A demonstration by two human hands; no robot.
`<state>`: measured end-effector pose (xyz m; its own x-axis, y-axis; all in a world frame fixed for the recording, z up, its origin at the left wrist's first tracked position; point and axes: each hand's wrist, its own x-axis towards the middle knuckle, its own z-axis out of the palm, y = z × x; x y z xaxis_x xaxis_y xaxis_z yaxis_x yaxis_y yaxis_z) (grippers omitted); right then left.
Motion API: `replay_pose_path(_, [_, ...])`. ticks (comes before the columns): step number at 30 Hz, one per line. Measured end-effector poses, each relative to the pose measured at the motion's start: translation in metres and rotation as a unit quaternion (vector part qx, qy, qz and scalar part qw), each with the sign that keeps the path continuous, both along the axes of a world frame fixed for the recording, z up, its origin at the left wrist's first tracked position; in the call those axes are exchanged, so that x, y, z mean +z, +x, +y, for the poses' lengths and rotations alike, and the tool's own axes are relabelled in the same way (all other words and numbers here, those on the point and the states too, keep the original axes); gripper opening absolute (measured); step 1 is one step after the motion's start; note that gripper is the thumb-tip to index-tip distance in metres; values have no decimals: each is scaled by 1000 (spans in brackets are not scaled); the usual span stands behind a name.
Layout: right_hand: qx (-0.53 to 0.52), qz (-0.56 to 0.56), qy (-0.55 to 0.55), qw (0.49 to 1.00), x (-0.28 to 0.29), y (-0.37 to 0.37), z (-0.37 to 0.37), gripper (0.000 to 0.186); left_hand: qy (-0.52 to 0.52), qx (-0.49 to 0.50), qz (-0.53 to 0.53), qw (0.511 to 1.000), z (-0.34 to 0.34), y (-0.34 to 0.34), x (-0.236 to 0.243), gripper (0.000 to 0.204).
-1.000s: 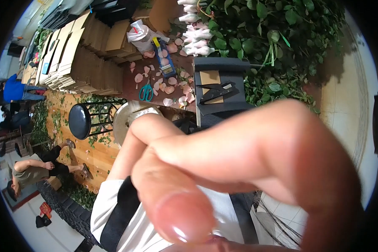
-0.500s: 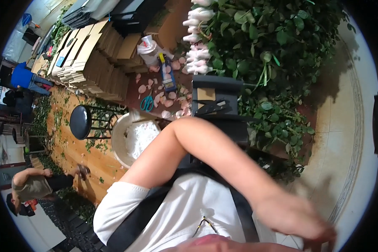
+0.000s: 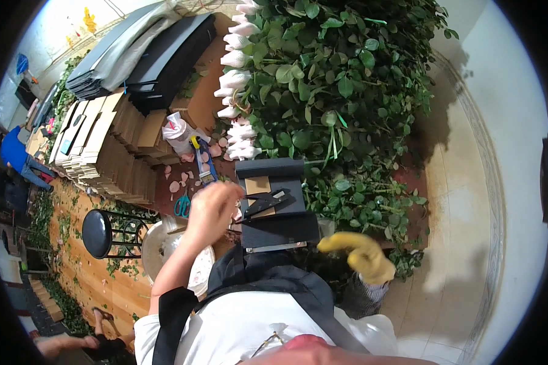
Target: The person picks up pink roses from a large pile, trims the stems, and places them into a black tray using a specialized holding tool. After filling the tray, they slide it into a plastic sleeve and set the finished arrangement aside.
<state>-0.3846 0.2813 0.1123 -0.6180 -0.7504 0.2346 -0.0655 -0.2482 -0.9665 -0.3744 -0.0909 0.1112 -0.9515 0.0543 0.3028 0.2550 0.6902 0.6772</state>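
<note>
My left hand (image 3: 213,210) is bare, bent at the wrist and slightly blurred. It hovers at the left edge of a dark ribbed sheet (image 3: 280,230); its fingertips are partly hidden. Beside it, a black stapler-like tool (image 3: 266,203) lies over a small brown cardboard piece (image 3: 257,184) on that sheet. My right hand (image 3: 365,258) wears a yellow glove and is off to the right of the sheet. Its foremost finger stretches leftward, the others bend, and nothing shows in it. Leafy flower stems (image 3: 353,91) with white-sleeved heads (image 3: 236,58) are piled beyond.
Teal-handled scissors (image 3: 182,205), a blue tape dispenser (image 3: 204,163) and pink petals lie on the table. Stacked cardboard (image 3: 103,161) stands far left, near black sheets (image 3: 170,52). A round basin (image 3: 154,243) and a black stool (image 3: 97,233) are at left. Other people are at far left and lower left.
My left arm has swung back from the lower right to the sheet's left side. The yellow-gloved right hand has come into view. The whole view has shifted, and the scene sits lower and further left.
</note>
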Motion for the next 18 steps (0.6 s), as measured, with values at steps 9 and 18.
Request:
replay_pose_path(9, [-220,129,183,949,7,-84,-77,45,123,-286,-287,906,-25,-19,-86,40])
replay_pose_path(18, [52,290,469,833,-99,-94,-79,77,75,-149,-253,953,-12,-61,-121,33])
